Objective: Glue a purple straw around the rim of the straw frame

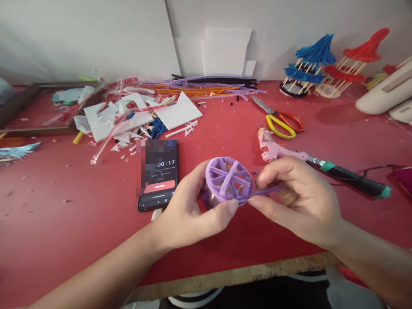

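Observation:
Between my two hands is a purple wheel-shaped frame [229,178] made of fuzzy pipe cleaners, with crossing spokes inside its ring. My left hand [196,208] is closed round its left and lower side, the thumb pressing on the near rim. A loose purple pipe cleaner [267,190] runs off that rim to the right. My right hand [299,199] pinches this strip close to the ring, thumb below and index finger above. The underside of the frame is mostly hidden by my left hand.
A phone [159,176] lies left of my hands. To the right are a pink glue gun [273,148], scissors [280,120] and a green-black cutter [350,176]. White scraps [112,116], pipe cleaners [206,88], and blue [304,68] and red [354,64] carousel-like models stand or lie behind.

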Demonstrator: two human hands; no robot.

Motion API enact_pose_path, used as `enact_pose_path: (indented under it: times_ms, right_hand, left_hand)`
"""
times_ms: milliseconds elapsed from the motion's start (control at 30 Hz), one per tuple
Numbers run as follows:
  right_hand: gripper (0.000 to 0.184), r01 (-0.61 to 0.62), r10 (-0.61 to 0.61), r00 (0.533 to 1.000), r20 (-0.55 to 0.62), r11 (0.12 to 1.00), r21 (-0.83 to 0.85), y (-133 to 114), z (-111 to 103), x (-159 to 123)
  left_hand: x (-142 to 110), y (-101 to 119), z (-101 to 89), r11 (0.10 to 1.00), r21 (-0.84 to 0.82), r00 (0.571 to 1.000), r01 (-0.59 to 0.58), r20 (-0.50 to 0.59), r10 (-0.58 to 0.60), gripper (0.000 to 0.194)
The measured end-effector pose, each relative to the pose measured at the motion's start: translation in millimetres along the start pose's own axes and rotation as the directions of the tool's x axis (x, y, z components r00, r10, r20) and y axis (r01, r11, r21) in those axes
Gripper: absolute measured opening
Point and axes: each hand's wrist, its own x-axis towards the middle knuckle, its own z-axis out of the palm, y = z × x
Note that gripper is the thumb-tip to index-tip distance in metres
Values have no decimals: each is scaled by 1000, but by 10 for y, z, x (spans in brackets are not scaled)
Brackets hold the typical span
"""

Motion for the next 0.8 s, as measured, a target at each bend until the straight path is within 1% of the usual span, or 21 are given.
enact_pose_path:
  times_ms: [67, 100, 133, 167, 233, 267, 300, 367, 433, 467, 633, 800]
  right_hand:
    - [27, 80, -85, 995, -42, 991, -111, 24, -14, 6]
    - [30, 159, -176, 982, -75, 968, -195, 35, -26, 11]
    - [32, 254, -295, 951, -97, 919, -301, 45, -41, 16]
    - [34, 346, -421, 902, -97, 839, -420, 52, -57, 19]
    - [34, 481, -630, 776, -24, 617, -623, 56, -84, 9]
    - [33, 515, -686, 727, 29, 517, -684, 53, -90, -3]
    - [30, 533, -710, 700, 75, 449, -717, 49, -89, -20]
    - [25, 542, -714, 690, 121, 398, -740, 44, -69, -56]
    - [21, 524, -694, 708, 132, 391, -757, 54, -35, -87]
    - [22, 509, -685, 717, 130, 387, -769, 66, -18, -97]
    - [31, 486, -684, 716, 140, 344, -803, 135, 26, -112]
    - [26, 457, -676, 726, 130, 332, -825, 116, 35, -108]
  left_hand:
    - [-4, -2, 2, 1000, -9, 1000, 16, -19, -16, 40]
    - [-5, -6, 0, 1000, -18, 999, 22, -25, -23, 40]
    - [-7, -12, -3, 999, -34, 999, 27, -29, -28, 41]
    - [-8, -20, -7, 998, -52, 999, 30, -34, -32, 41]
    - [-8, -39, -16, 996, -78, 998, 34, -47, -38, 41]
    - [-8, -48, -19, 996, -80, 998, 38, -54, -43, 40]
    - [-7, -57, -21, 996, -76, 997, 40, -61, -45, 39]
    - [-4, -69, -20, 998, -56, 997, 38, -71, -42, 38]
    - [-1, -75, -15, 999, -40, 997, 33, -71, -35, 39]
    - [0, -75, -12, 999, -38, 997, 35, -66, -37, 39]
    - [-3, -67, 4, 999, -22, 997, 50, -58, -51, 36]
    - [3, -51, 11, 999, 13, 998, 48, -49, -47, 35]
